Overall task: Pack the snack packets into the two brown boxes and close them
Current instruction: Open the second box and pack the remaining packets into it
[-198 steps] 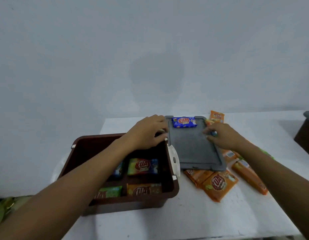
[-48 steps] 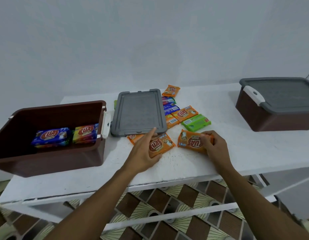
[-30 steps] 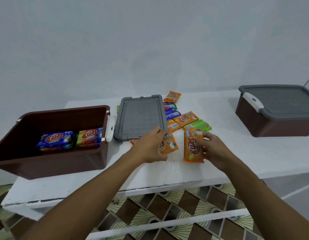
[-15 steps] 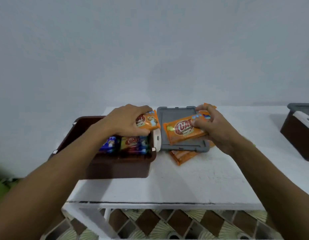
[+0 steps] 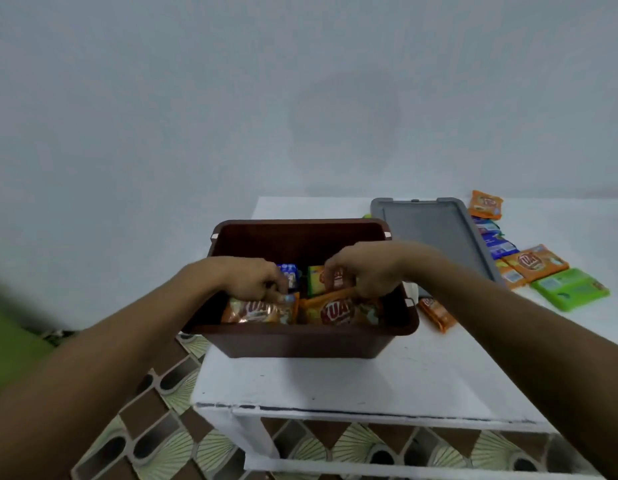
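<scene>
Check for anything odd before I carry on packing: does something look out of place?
One orange packet lies partly under the brown box, by its right side, wedged rather than free. The box also overhangs the table's left edge slightly. Nothing looks spilled or damaged.

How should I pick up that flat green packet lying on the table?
Take the flat green packet by its two long edges, coming straight down from above. It lies flat on the white table at the right end of the row, so its near and right sides are open, though an orange packet appears to touch its far edge.
</scene>
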